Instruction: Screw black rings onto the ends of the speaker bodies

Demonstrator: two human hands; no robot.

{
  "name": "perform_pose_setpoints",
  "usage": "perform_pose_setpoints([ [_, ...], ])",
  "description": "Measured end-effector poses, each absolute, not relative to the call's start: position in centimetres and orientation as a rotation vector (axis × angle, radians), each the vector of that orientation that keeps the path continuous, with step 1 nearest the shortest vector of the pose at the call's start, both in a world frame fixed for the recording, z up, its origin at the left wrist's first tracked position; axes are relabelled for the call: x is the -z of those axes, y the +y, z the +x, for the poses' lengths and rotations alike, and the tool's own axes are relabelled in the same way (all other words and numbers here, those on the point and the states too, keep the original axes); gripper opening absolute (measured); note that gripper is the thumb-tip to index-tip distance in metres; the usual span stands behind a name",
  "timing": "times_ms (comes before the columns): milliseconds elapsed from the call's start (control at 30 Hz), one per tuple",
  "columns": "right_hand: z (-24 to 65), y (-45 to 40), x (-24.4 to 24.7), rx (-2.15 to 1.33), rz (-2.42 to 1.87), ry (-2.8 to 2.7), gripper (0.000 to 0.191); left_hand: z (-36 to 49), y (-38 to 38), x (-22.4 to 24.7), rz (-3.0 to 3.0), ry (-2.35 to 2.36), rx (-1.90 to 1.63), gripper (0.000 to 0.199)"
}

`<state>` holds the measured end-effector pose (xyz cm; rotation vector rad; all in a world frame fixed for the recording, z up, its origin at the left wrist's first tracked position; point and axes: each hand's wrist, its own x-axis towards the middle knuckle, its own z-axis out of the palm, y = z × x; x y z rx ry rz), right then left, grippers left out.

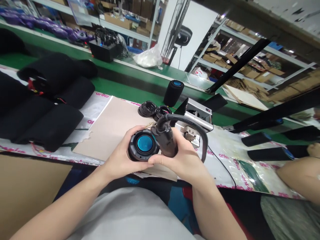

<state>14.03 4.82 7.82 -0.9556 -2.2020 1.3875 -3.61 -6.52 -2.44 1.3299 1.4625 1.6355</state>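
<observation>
Between my hands is a round black speaker [145,145], its shiny blue disc turned up. My left hand [120,160] is closed around its left side, fingers on the far rim and thumb along the near edge. My right hand [186,160] grips a black electric screwdriver [166,141] with a thick curved cable [203,133]. The screwdriver leans over the speaker's right side, and its tip is hidden. My right thumb reaches the speaker's near right edge. Just beyond are two black ring-shaped parts [148,109], [163,112] on beige cardboard [112,120].
Black fabric-covered cylinders [57,123] are piled at the left. An upright black speaker [174,92] and a silver metal device [197,115] stand ahead. More cylinders [270,153] lie at the right, near another person's arm [300,173]. Black posts [240,66] slant across the right.
</observation>
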Motion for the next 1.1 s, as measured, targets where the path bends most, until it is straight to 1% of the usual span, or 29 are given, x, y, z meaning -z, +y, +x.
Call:
perform_pose_setpoints([
  [133, 13.8, 4.1, -8.0, -1.344, -1.116, -2.234, 0.068, -3.4, -6.5, 2.4, 1.325, 1.455, -1.647, 0.115],
  [233, 13.9, 2.8, -7.9, -1.319, -1.189, -2.227, 0.060, -3.2, -6.4, 2.5, 1.303, 1.393, -1.679, 0.118],
  [400, 14.3, 1.9, -7.1, -1.187, -1.109, -2.251, 0.064, -3.1, -6.4, 2.7, 1.317, 1.356, -1.693, 0.117],
  [500, 14.4, 3.1, -7.4, -1.096, -1.057, -2.374, 0.061, -3.3, -6.4, 2.9, 1.342, 1.385, -1.697, 0.113],
  [600, 14.4, 4.8, -8.3, -1.064, -1.055, -2.500, 0.067, -3.4, -6.4, 3.2, 1.354, 1.444, -1.707, 0.115],
  [667, 14.3, 5.7, -8.9, -1.087, -1.047, -2.549, 0.070, -3.4, -6.4, 3.4, 1.352, 1.471, -1.708, 0.119],
  [800, 14.3, 6.1, -9.0, -1.096, -0.922, -2.594, 0.065, -3.3, -6.6, 3.3, 1.314, 1.451, -1.698, 0.120],
  [933, 14.4, 5.5, -7.6, -1.186, -0.785, -2.508, 0.080, -3.0, -6.6, 2.7, 1.233, 1.368, -1.683, 0.120],
  [1033, 14.4, 5.1, -6.8, -1.203, -0.838, -2.399, 0.074, -3.0, -6.5, 2.6, 1.289, 1.342, -1.710, 0.119],
  [1100, 14.4, 4.9, -6.6, -1.291, -0.804, -2.274, 0.076, -3.1, -6.4, 2.7, 1.341, 1.346, -1.718, 0.120],
])
